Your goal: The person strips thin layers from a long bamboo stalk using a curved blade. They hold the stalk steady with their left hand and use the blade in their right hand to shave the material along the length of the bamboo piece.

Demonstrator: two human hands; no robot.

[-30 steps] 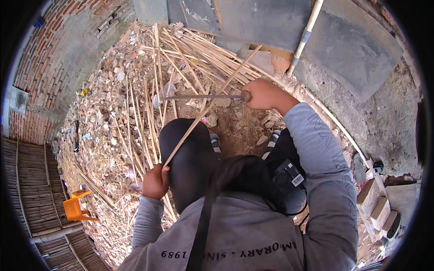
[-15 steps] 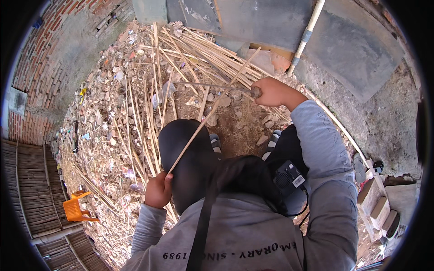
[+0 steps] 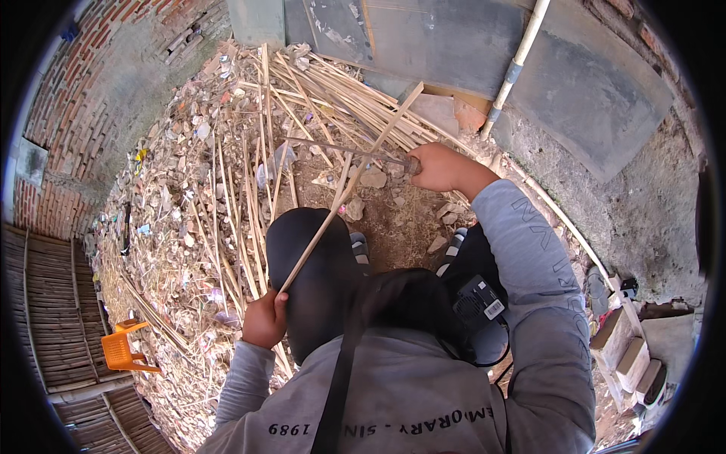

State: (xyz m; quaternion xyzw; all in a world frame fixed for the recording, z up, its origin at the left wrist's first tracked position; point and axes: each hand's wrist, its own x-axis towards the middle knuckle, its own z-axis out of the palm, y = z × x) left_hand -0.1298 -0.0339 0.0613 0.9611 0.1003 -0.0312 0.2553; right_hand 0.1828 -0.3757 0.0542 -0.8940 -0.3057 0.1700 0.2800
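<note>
Outdoor yard, bare dirt ground (image 3: 393,227) strewn w/ rubble and trash; brick wall (image 3: 68,98) at left, grey concrete wall (image 3: 605,98) w/ a white pipe (image 3: 514,72) ahead, orange plastic stool (image 3: 125,349) lower left. Heap of split bamboo sticks (image 3: 302,83) lies across the dirt.

Left hand (image 3: 265,321) low by the knee, fingers wrapped round the near end of a long bamboo stick (image 3: 348,181) that slants up and away. Right hand (image 3: 439,166) stretched forward, fingers closed on the handle of a long knife (image 3: 333,149), blade lying crosswise against the stick abt midway.

Vs half a sec ago: right hand is farther out and higher, knife now level across the stick; left hand barely moved.
</note>
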